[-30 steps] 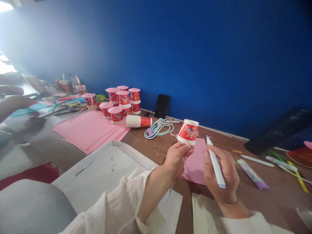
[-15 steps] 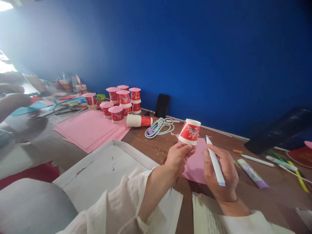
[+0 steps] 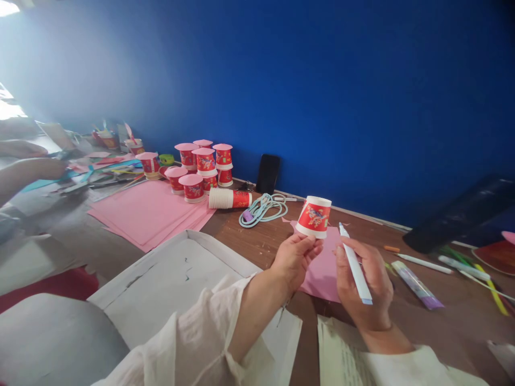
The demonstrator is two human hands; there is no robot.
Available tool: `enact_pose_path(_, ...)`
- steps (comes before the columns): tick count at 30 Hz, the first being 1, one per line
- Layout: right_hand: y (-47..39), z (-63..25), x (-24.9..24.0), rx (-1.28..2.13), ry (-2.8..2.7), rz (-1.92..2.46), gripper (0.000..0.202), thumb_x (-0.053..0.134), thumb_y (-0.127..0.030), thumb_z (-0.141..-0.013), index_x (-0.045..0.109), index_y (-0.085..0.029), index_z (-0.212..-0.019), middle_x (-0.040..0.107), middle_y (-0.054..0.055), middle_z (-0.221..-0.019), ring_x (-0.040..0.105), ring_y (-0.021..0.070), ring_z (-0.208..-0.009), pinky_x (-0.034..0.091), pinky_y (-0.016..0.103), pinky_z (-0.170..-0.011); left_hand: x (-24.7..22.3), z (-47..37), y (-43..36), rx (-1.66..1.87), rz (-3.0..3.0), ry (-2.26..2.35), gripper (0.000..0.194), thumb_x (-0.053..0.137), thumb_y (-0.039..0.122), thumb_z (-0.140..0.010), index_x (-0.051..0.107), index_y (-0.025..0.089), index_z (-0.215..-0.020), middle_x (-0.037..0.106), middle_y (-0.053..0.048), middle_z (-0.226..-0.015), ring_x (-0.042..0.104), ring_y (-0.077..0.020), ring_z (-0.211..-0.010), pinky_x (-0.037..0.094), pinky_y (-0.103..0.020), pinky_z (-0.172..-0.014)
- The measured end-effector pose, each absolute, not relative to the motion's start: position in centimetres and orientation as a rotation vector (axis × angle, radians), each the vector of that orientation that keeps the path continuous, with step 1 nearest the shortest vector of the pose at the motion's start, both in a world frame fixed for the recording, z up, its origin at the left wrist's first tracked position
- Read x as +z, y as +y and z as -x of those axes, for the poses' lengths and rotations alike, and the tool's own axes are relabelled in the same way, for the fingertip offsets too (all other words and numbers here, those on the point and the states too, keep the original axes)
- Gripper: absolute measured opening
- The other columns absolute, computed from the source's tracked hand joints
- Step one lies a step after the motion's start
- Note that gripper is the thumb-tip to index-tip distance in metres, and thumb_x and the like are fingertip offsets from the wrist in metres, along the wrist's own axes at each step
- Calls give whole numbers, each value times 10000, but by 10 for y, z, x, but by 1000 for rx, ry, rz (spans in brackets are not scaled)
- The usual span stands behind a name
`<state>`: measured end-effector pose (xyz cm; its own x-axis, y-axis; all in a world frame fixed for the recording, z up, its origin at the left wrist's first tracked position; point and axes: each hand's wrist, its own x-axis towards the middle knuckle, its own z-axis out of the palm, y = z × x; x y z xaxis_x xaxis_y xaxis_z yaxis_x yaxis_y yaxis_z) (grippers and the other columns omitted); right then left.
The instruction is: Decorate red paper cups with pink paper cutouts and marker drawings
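Note:
Pinched by its lower rim in my left hand (image 3: 295, 261) is a red and white paper cup (image 3: 314, 217), upside down with its narrow end up. My right hand (image 3: 367, 284) is closed around a white marker (image 3: 355, 265), its tip pointing up and away, a short way right of the cup. Beneath both hands lies a pink paper sheet (image 3: 322, 276) on the brown table. Back left, several red cups (image 3: 192, 190) wear pink paper discs, some stacked in twos. A nested stack of paper cups (image 3: 229, 199) lies on its side.
A pale blue cord (image 3: 265, 212) lies coiled below a phone (image 3: 267, 173) leaning on the blue wall. Pink sheets (image 3: 140, 214) and a white tray (image 3: 177, 239) are to the left. Pens, a purple-ended packet (image 3: 418, 285) and a dark cylinder (image 3: 458, 214) sit right. Another person's arm (image 3: 32, 174) reaches in.
The cup has turned slightly in my left hand, so its printed figure faces me differently. My right hand and the marker are nearly still. The other person's arm has shifted right.

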<state>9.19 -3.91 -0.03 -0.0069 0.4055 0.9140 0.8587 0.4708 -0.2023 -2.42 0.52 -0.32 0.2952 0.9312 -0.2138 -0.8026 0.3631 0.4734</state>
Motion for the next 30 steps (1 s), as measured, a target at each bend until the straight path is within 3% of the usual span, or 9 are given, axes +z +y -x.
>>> enact_pose_path(8,-40,-93,-2,-501,-1592,1128,294,638,-142,-858,624,-192,-1148,705,87,-970,673,218,-845,535,361,-802,2,31,11,1128,-106,534,148,549,167,-898,662,78,-861,665,-82,-749,638,-112,-681,535,-201,-676)
enact_pose_path(19,-39,-93,-3,-187,-1393,1306,263,517,-280,-949,623,-155,-1155,712,85,-863,688,206,-722,544,380,-721,10,39,14,1049,-16,551,145,495,108,-880,580,100,-762,538,-13,-561,576,-87,-514,493,-160,-510)
enact_pose_path(24,-38,-97,-5,-346,-1447,1248,353,656,-268,-860,606,-173,-1197,700,92,-954,678,229,-851,530,402,-830,14,40,13,1012,-3,566,130,511,90,-825,540,112,-700,449,27,-492,505,-64,-441,423,-128,-427)
enact_pose_path(30,-37,-96,-5,-500,-1698,1146,478,723,-197,-795,563,-178,-1245,682,84,-965,643,234,-877,505,388,-854,13,36,10,1039,-48,561,125,526,65,-815,557,102,-700,510,9,-532,540,-63,-475,482,-143,-499)
